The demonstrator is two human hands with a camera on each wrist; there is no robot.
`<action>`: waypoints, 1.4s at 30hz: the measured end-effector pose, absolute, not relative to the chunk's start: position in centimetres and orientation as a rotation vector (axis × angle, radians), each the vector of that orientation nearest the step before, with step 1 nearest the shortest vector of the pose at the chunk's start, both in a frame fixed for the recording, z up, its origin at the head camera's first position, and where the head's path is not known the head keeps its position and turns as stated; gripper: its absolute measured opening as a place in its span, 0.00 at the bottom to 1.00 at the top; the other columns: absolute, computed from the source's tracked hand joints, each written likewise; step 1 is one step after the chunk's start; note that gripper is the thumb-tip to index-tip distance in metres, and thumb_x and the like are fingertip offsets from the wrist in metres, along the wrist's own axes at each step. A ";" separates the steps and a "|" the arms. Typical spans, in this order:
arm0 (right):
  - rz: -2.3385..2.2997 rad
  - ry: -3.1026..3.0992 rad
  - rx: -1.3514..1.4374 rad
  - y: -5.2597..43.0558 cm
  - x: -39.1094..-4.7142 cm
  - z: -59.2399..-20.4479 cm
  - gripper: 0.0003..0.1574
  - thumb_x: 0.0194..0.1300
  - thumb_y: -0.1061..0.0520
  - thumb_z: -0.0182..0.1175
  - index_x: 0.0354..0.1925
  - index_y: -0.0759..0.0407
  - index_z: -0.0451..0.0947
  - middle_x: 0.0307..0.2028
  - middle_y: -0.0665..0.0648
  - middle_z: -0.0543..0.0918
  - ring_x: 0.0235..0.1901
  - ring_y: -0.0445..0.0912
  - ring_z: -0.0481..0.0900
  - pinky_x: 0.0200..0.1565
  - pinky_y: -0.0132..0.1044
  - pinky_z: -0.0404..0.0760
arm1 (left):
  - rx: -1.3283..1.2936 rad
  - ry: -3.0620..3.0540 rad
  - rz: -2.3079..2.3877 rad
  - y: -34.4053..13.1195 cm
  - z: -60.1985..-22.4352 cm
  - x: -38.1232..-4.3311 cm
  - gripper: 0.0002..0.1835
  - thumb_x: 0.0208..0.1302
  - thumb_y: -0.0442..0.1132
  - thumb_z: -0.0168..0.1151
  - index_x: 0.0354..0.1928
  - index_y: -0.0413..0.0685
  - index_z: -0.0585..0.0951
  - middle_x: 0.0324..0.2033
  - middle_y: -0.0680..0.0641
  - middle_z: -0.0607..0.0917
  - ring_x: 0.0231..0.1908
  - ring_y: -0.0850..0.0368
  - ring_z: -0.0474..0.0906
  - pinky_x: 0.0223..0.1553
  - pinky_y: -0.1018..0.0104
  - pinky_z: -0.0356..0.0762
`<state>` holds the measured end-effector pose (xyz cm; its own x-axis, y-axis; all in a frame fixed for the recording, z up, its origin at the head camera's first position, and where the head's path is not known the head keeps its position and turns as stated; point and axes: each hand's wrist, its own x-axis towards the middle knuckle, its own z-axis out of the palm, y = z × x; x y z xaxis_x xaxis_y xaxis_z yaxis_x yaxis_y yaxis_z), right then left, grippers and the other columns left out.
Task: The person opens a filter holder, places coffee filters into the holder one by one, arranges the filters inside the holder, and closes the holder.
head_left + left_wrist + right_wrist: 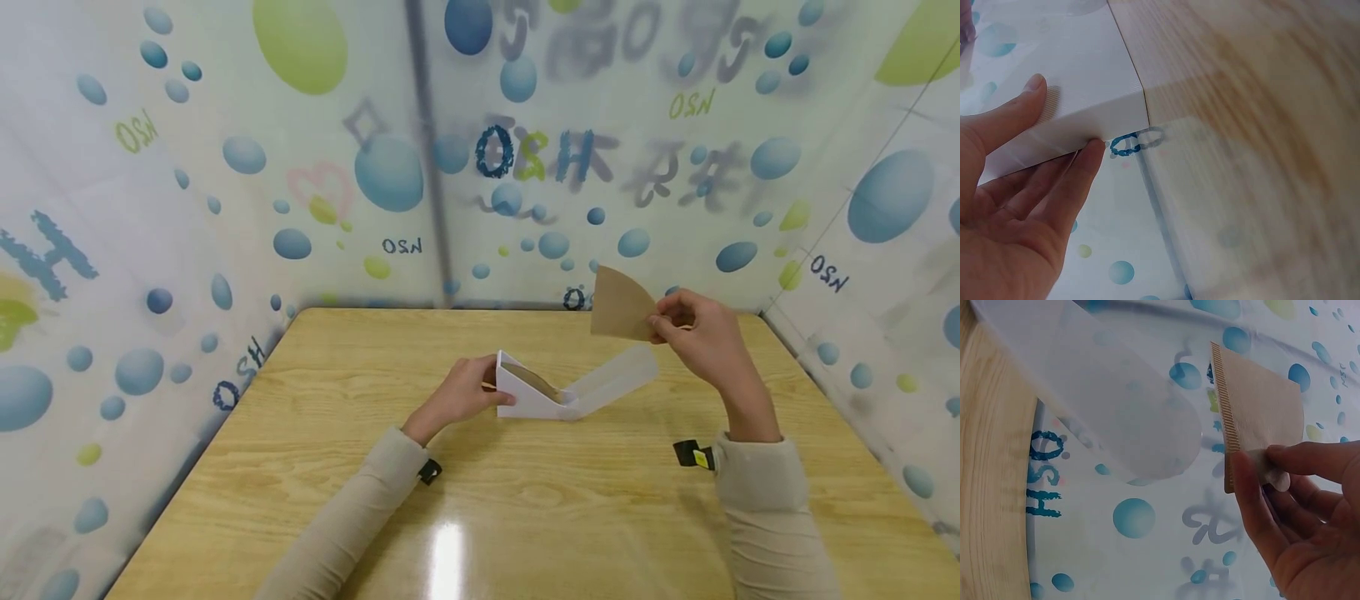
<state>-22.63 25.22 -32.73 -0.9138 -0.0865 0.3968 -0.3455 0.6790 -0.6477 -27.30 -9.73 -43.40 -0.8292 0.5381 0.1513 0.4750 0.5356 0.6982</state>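
Nearest the cam: two beige cloth sleeves, L sleeve [345, 508] and R sleeve [776, 521], reaching in over the pale wood-grain table [562, 492]. L hand [461, 393] grips the back end of a small white wedge-shaped box [525, 402], thumb on near side, fingers round the far side; can't tell if its base touches the wood. Box lies just R of the L hand, long axis roughly L–R, w/ a brown paper stack [528, 377] showing inside. Its rounded translucent plastic lid [617, 379] slants up twd R hand. R hand [703, 337] pinches one corner of a tan fan-shaped paper filter [621, 307] btwn thumb & fingers. Key relation, imo: filter's held clear of the box, L of the R fingertips, up and right of the stack, above the lid; R hand is nearer the lid's free end, L hand nearer the stack.
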 end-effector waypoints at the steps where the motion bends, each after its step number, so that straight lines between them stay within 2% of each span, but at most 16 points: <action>1: 1.078 -2.556 0.341 25.2 -22.6 -32.7 0.11 0.75 0.57 0.61 0.47 0.66 0.80 0.38 0.67 0.89 0.29 0.30 0.84 0.31 0.25 0.81 | 0.886 2.680 1.181 -9.7 -43.4 -27.3 0.19 0.64 0.40 0.75 0.55 0.50 0.82 0.46 0.47 0.91 0.45 0.56 0.90 0.46 0.62 0.87; 4: 1.047 -2.542 0.340 24.9 -22.6 -32.7 0.10 0.74 0.57 0.63 0.45 0.65 0.81 0.36 0.65 0.89 0.29 0.32 0.84 0.32 0.24 0.80 | 0.884 2.677 1.184 -9.8 -43.4 -27.3 0.19 0.64 0.40 0.74 0.55 0.50 0.82 0.47 0.47 0.91 0.45 0.56 0.90 0.46 0.62 0.88; 12: 1.019 -2.544 0.357 24.1 -22.7 -33.0 0.10 0.74 0.55 0.64 0.44 0.62 0.82 0.32 0.60 0.89 0.30 0.28 0.81 0.35 0.23 0.77 | 0.872 2.677 1.179 -9.7 -43.4 -27.3 0.19 0.64 0.40 0.74 0.56 0.50 0.82 0.47 0.47 0.91 0.45 0.56 0.90 0.46 0.63 0.88; 16: 1.017 -2.554 0.358 23.7 -22.8 -33.1 0.10 0.74 0.55 0.64 0.45 0.61 0.82 0.34 0.60 0.89 0.31 0.32 0.82 0.36 0.23 0.77 | 0.862 2.673 1.180 -9.7 -43.4 -27.2 0.19 0.64 0.40 0.74 0.56 0.50 0.82 0.48 0.47 0.91 0.45 0.56 0.90 0.46 0.63 0.88; 26: 1.027 -2.557 0.393 22.6 -22.7 -33.2 0.08 0.73 0.58 0.64 0.45 0.62 0.82 0.36 0.61 0.88 0.36 0.49 0.87 0.36 0.23 0.78 | 0.866 2.661 1.202 -9.7 -43.6 -27.4 0.20 0.64 0.40 0.75 0.56 0.50 0.82 0.47 0.48 0.91 0.46 0.56 0.90 0.45 0.64 0.88; 32: 1.026 -2.578 0.423 22.0 -22.9 -33.5 0.06 0.73 0.59 0.64 0.45 0.62 0.82 0.35 0.60 0.88 0.36 0.51 0.87 0.38 0.24 0.79 | 0.872 2.656 1.200 -9.8 -43.5 -27.3 0.20 0.64 0.39 0.75 0.56 0.51 0.82 0.47 0.48 0.91 0.45 0.56 0.90 0.46 0.64 0.87; 42: 1.012 -2.593 0.461 21.2 -22.8 -33.7 0.05 0.73 0.60 0.63 0.45 0.60 0.83 0.35 0.59 0.88 0.36 0.51 0.87 0.40 0.32 0.82 | 0.868 2.658 1.194 -9.8 -43.5 -27.3 0.20 0.64 0.39 0.74 0.57 0.49 0.82 0.48 0.47 0.91 0.45 0.56 0.90 0.46 0.64 0.87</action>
<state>-22.85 21.18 -33.69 -0.8972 -0.1801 0.4033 -0.4057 0.6973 -0.5910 -27.35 -9.77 -43.50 -0.8321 0.5378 0.1355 0.4585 0.5296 0.7137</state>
